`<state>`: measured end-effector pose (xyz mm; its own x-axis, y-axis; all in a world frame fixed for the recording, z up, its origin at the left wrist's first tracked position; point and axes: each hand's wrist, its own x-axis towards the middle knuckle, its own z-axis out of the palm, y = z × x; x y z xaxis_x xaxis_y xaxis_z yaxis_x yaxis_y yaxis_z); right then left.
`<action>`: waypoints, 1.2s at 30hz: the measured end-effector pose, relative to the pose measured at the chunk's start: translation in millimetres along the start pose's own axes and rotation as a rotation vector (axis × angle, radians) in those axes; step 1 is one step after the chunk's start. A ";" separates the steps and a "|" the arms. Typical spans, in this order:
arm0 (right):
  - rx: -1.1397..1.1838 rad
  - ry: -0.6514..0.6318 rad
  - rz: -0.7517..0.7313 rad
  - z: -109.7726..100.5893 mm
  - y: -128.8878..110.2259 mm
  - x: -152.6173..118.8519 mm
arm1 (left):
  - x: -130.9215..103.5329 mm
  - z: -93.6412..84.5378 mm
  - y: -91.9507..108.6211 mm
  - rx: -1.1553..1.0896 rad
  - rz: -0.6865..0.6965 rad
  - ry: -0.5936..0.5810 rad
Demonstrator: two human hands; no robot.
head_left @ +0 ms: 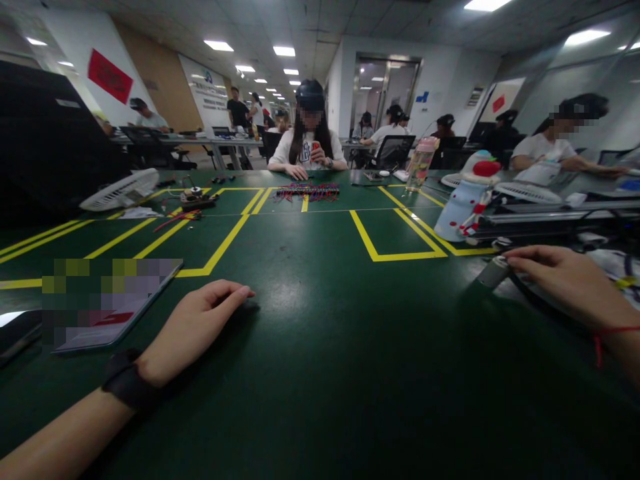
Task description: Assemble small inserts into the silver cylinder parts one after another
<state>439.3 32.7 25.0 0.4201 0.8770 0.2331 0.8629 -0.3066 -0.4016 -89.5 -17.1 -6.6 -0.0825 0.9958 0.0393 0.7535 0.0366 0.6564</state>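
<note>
My right hand (560, 273) is closed on a small grey metal cylinder (494, 272), pinching it by its upper end between thumb and fingertips. The cylinder is tilted, with its lower end close to the green table; whether it touches cannot be made out. My left hand (207, 317) rests on the table at the left, thumb and fingers drawn together and nothing visible in them. A tablet (117, 320), its screen partly blurred, lies beside that hand.
Yellow tape (410, 257) marks the green tabletop (325, 373). A snowman-shaped bottle (455, 210) and metal rails (550, 217) stand right. Wire bundles (307, 192) lie before a seated person (307, 143) opposite. Left are a white fan (120, 190), loose parts (195, 195) and a phone (17, 337).
</note>
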 end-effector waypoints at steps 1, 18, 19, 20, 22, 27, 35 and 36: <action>0.014 -0.016 -0.005 0.5 2.1 1.0 | -0.1 -0.1 0.0 -0.004 -0.001 -0.003; 0.689 -0.342 -0.859 72.6 -159.5 -136.5 | 2.0 -4.0 -1.8 0.013 -0.009 -0.028; 0.698 -0.372 -0.887 76.1 -167.3 -142.8 | 2.5 -4.5 -3.6 0.013 -0.011 -0.029; 0.701 -0.391 -0.906 78.6 -172.4 -146.9 | 3.3 -4.7 -5.2 0.016 -0.013 -0.027; 0.709 -0.420 -0.919 81.9 -175.8 -149.8 | 5.4 -3.9 -5.6 0.021 -0.018 -0.023; 0.774 -0.510 -0.824 88.3 -170.3 -147.5 | 6.7 9.5 26.3 -0.045 0.048 -0.101; 0.819 -0.594 -0.774 93.4 -171.1 -147.7 | -6.3 42.6 99.6 -0.157 0.471 -0.166; 0.822 -0.595 -0.773 93.2 -171.3 -147.6 | -6.5 43.1 100.4 -0.154 0.462 -0.149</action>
<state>203.3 -9.8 -23.2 -0.4858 0.8190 0.3053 0.3085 0.4875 -0.8168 14.7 -16.3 26.6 0.3389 0.9065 0.2518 0.5831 -0.4124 0.6999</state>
